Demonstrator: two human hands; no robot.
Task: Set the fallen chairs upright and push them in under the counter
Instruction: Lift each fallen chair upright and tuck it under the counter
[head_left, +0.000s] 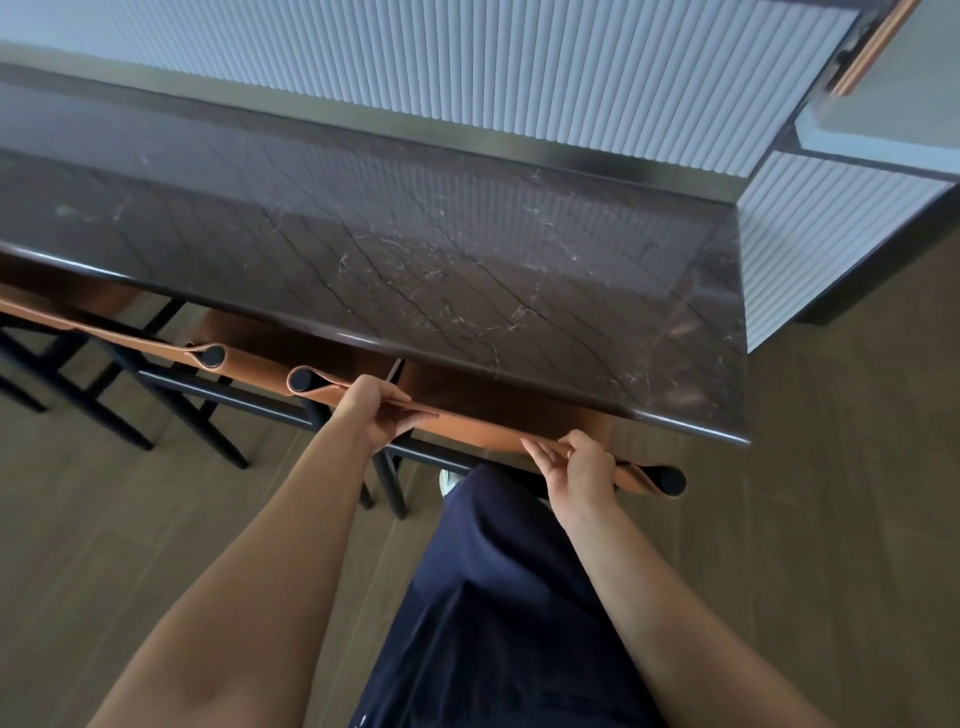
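— Chair (483, 434) stands upright at the marble counter (467, 260), seat partly under it. Where do we hold?
— Both our hands curl round its soft leather back band (330, 391), left hand (382, 415) and right hand (576, 467) apart. We judge the black frame (431, 453) stiff, fairly heavy; we push evenly.

no legible text, no labels, brand marks, numbers or signs, dark veined stone worktop (467, 249) unmarked, tan leather chair back (475, 435) unmarked, white ribbed wall panel (519, 67) unmarked
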